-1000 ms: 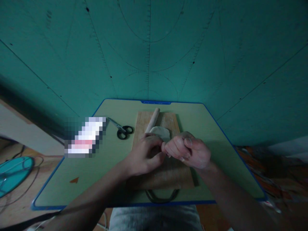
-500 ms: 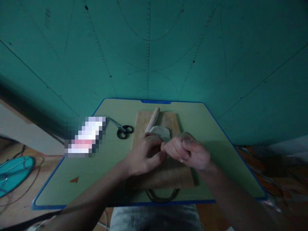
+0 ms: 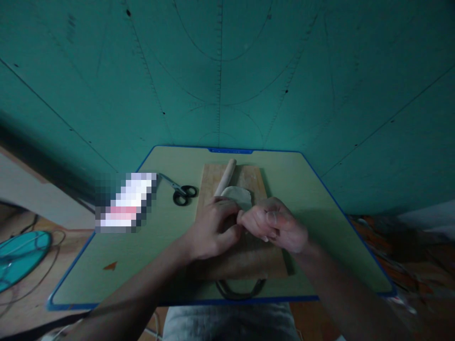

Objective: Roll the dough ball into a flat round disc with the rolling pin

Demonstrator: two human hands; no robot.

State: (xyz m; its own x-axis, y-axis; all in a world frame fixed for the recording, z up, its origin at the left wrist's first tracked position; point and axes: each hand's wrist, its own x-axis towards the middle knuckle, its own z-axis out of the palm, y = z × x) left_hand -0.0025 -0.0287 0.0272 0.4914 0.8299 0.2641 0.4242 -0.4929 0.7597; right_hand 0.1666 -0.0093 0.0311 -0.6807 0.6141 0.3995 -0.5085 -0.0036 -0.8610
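Note:
A thin, pale sheet of dough [image 3: 237,194] lies on a wooden board [image 3: 241,267], its near part covered by my fingers. My left hand [image 3: 215,232] is closed at the dough's near edge, with curled fingers over it and the thumb pointing right. Against those fingertips, my right hand [image 3: 275,223] is curled into a pinch at the dough's near right edge. A small whitish bit shows under its fingers. The exact grip is hidden between the hands. A wooden rolling pin [image 3: 226,176] lies slanted beside the dough, its near end close to my left knuckles.
Black-handled scissors [image 3: 181,190] lie left of the board on the blue-edged folding table [image 3: 156,274]. A pixelated bright object [image 3: 128,201] is at the table's left edge. A small orange-brown triangle [image 3: 110,266] lies at the near left. A dark handle [image 3: 241,294] is at the front edge.
My right hand has shifted very slightly left and turned a little. The left hand, dough and rolling pin look the same.

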